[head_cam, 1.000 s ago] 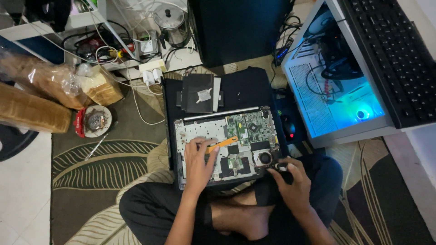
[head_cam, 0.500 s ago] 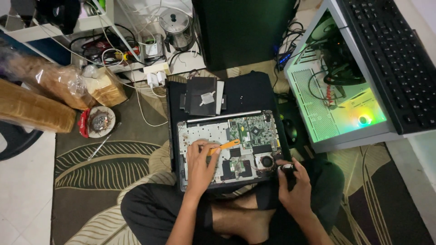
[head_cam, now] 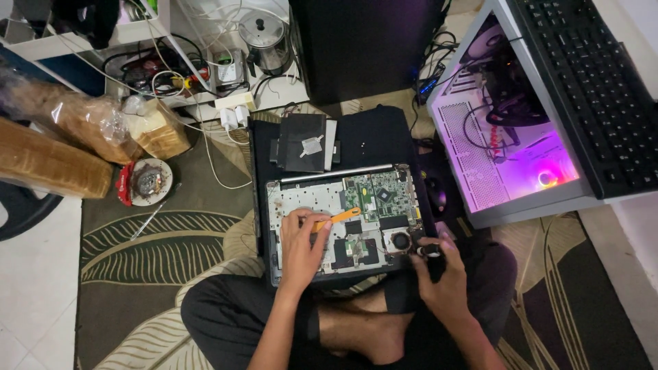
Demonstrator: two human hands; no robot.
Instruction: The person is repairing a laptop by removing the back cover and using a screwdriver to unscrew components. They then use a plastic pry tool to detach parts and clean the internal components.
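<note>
- Head view: the opened laptop (head_cam: pixel 343 216) sits on the person's crossed legs, its green circuit board (head_cam: pixel 378 195) bare, and both hands are on it.
- The orange pry tool (head_cam: pixel 334 219) lies across the middle of the laptop, tip aimed toward the circuit board, handle end tucked under the left hand (head_cam: pixel 301 245).
- Left-hand fingers (head_cam: pixel 306 220) are curled close together, pinching the tool's near end while the palm rests on the lower left of the laptop.
- The right hand (head_cam: pixel 444 284) wraps the laptop's lower right corner, beside the round fan (head_cam: pixel 399 240); fingers closed over a small dark part (head_cam: pixel 430 251) I cannot identify.
- Against the frame a moment back: both hands keep their grips, the tool is at the same slant, and the glowing computer case (head_cam: pixel 510 147) has gone from green to pink-purple.
</note>
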